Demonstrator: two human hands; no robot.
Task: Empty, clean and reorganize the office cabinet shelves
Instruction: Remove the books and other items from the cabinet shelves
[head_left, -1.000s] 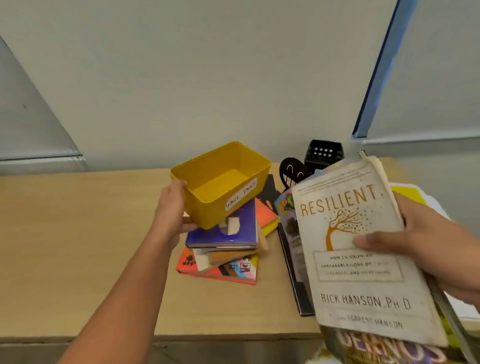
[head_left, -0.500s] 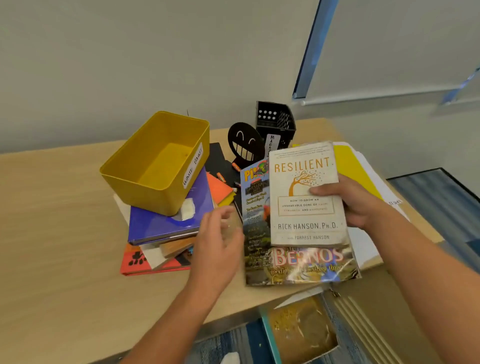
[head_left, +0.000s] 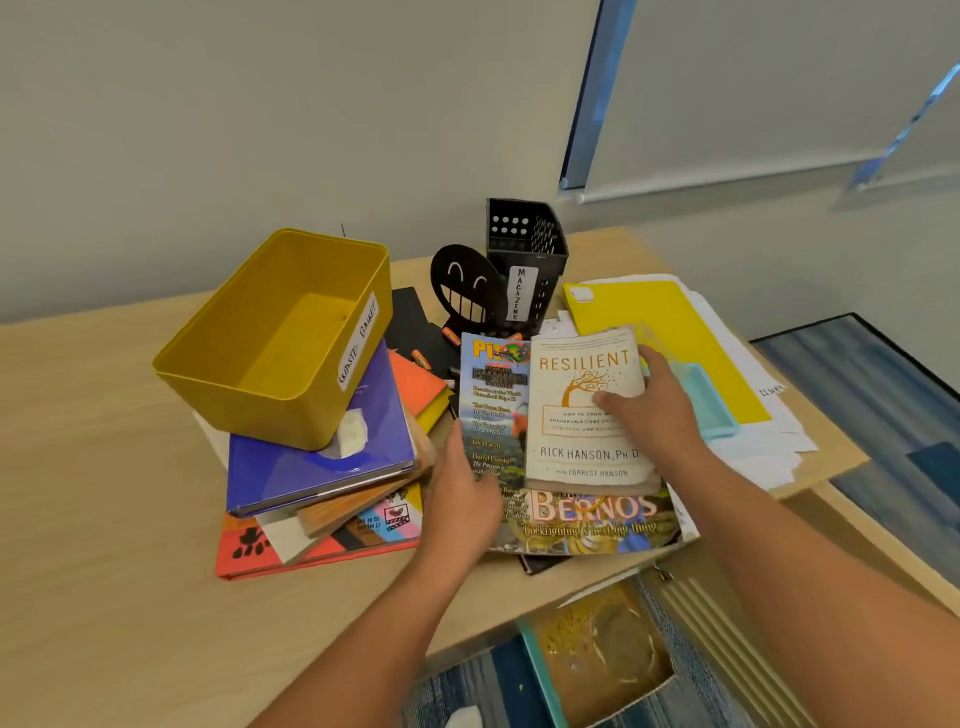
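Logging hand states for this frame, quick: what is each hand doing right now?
Left hand: fingers straight, resting on the magazine, gripping nothing.
Right hand: holds the Resilient book, thumb on the cover.

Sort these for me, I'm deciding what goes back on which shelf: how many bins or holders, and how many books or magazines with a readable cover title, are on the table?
Bins and holders: 2, the yellow bin and the black magazine holder.
Titled covers: 2, the Resilient book and the magazine under it.
Total: 4.
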